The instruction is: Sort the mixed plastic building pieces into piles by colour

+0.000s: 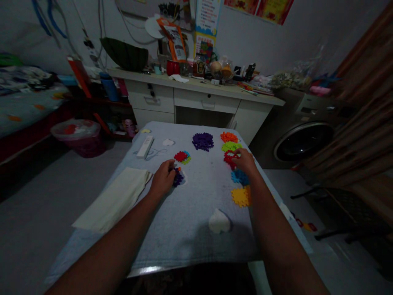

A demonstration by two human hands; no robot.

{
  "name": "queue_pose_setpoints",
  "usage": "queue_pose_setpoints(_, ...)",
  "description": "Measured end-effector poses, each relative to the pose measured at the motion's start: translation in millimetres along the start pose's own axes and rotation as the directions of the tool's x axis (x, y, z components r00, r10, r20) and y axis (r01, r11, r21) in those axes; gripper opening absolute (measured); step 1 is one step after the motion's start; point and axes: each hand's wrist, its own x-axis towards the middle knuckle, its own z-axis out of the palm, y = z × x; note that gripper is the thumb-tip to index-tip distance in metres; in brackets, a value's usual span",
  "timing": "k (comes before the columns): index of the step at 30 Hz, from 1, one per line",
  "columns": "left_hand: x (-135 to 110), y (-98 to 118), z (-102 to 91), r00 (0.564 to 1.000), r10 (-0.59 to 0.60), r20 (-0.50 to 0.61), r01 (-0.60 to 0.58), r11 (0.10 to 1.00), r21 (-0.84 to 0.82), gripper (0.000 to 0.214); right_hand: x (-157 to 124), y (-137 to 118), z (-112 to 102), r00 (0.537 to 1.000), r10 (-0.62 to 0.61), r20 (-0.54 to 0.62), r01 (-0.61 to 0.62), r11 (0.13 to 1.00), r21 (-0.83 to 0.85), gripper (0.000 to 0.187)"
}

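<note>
Small toothed plastic discs lie in colour groups on a cloth-covered table (202, 196). At the left, my left hand (163, 177) curls its fingers round the edge of a dark purple toothed-disc cluster (178, 178) with a bit of orange on it. Just beyond it sits a cluster of red, blue and green discs (181, 156). My right hand (244, 161) reaches to the red disc pile (229, 159), thumb and forefinger closed on a red disc. Orange discs (229, 137) and lime-green discs (231, 146) lie beyond it, blue discs (239, 177) and yellow discs (240, 197) nearer, partly behind my forearm.
A large purple disc pile (203, 141) lies at the table's far middle. A white power strip (145, 147), a folded cloth (112, 200) and a white heart-shaped piece (219, 221) also lie there. Behind stands a cluttered desk (196, 84); a washing machine (302, 127) is right.
</note>
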Motion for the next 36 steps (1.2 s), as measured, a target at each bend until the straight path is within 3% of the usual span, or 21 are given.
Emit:
queue_pose_setpoints(6,2,-1,1.3,1.0,-0.004,-0.012,0.004,1.0,0.013,0.04,5,29,-9,0.994,0.069,0.082,-0.064,0.996,-0.063,0.021)
queue_pose_setpoints(11,2,0,0.8,1.0,-0.014,-0.007,0.014,1.0,0.003,0.043,2,23,-2,0.998,0.06,0.008,-0.059,0.994,-0.094,0.024)
queue_pose_setpoints(13,2,0,0.7,1.0,-0.022,0.001,0.022,1.0,0.007,0.045,-4,11,2,1.0,0.0,-0.017,-0.001,0.998,-0.07,0.025)
queue_pose_setpoints(16,2,-1,1.0,1.0,-0.021,0.003,0.021,1.0,0.011,0.045,-16,-20,13,0.979,-0.198,0.044,0.198,0.98,0.008,0.025)
queue_pose_setpoints(20,3,-5,2.7,1.0,-0.009,-0.001,0.009,1.0,-0.02,0.044,-35,-72,43,0.862,-0.441,0.251,0.409,0.896,0.172,0.026)
queue_pose_setpoints(23,4,-7,3.6,1.0,-0.005,-0.012,0.004,0.998,-0.063,0.043,-45,-107,73,0.816,-0.508,0.277,0.461,0.86,0.22,0.028)
queue_pose_setpoints(29,3,-2,-0.1,0.999,-0.025,-0.025,0.023,0.996,-0.081,0.048,-46,-150,114,0.89,-0.412,0.194,0.38,0.906,0.185,0.038)
queue_pose_setpoints(36,-1,3,-3.3,1.0,-0.002,0.011,0.002,0.998,-0.055,0.065,-41,-167,122,0.903,-0.379,0.201,0.368,0.925,0.09,0.039)
